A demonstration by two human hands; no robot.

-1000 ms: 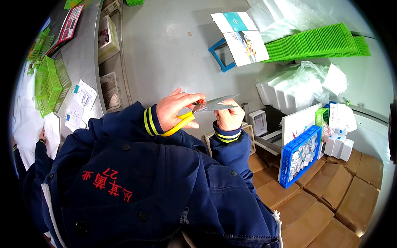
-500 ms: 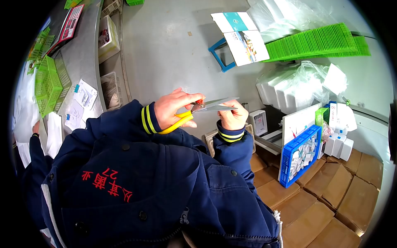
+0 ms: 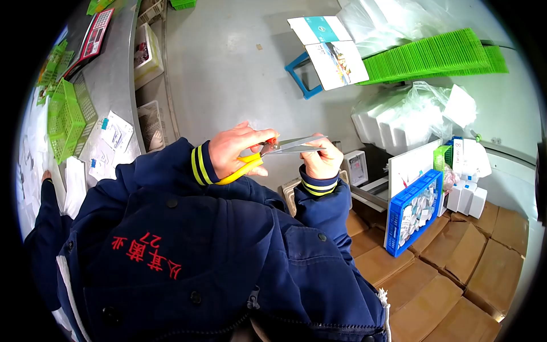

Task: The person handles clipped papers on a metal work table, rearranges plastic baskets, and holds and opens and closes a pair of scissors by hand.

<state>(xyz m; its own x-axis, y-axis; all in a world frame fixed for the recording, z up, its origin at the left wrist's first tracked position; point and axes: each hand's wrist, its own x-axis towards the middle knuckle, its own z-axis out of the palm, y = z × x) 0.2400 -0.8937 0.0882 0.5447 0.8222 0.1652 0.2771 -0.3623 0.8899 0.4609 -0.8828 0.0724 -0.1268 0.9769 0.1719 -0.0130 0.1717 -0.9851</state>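
My left hand [image 3: 236, 151] is closed round the yellow handles of a pair of scissors [image 3: 288, 146], which has a red spot near its pivot. The metal blades are a little apart and point right, towards my right hand [image 3: 322, 158]. The fingers of my right hand are pinched together at the blade tips; anything between them is too small or hidden to name. Both hands are held up in front of my dark blue jacket [image 3: 228, 245], which has yellow-striped cuffs.
At left is a metal table [image 3: 117, 62] with green baskets [image 3: 67, 117] and papers [image 3: 117, 132]; another person's sleeve [image 3: 45, 222] shows there. At right are a blue crate [image 3: 415, 214] of small packs, brown cartons [image 3: 450, 245], white foam boxes [image 3: 384, 128] and green stacked baskets [image 3: 424, 57].
My left hand and the scissors have shifted very slightly left, and the gap between the blades looks a bit smaller. The other person's arm at the left has moved a little.
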